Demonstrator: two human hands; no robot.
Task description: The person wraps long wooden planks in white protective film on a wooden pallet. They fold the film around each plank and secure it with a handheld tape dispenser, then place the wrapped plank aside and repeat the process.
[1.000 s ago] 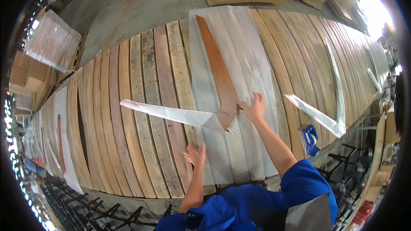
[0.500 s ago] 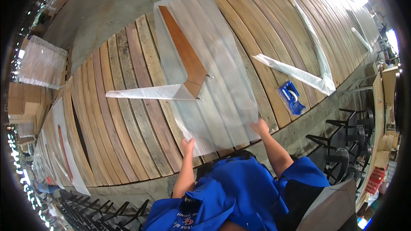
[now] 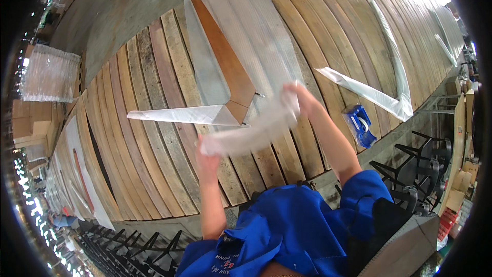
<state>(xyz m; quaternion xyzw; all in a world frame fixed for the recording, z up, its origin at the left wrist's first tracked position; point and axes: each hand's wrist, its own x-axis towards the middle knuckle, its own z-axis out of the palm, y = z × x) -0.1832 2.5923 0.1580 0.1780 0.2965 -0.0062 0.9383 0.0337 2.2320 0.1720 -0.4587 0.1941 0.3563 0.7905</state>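
A translucent white foam sheet [image 3: 251, 25] lies over the plank table, its near part lifted and folded back in a motion-smeared band. At the left end of that raised edge, my left hand [image 3: 208, 156] is closed on the sheet. The other end is gripped by my right hand [image 3: 303, 98], farther from me. On the sheet rests a brown V-shaped wooden part [image 3: 225, 64] with its long arm bare. Its shorter arm, pointing left, is covered in white wrap [image 3: 179, 114]. Two small metal pins stick out near its corner.
A blue tape dispenser [image 3: 361, 125] sits right of my right arm. Beyond it lies a fully wrapped V-shaped part [image 3: 397, 66]. More sheets and parts are at the table's far left. Black metal frames [image 3: 410, 164] stand by the right edge, wrapped cartons [image 3: 51, 77] at far left.
Both hands have lifted the sheet's near edge and carried it away from me toward the wooden part's corner. The right hand has gone farther than the left. Planks formerly under the sheet now show.
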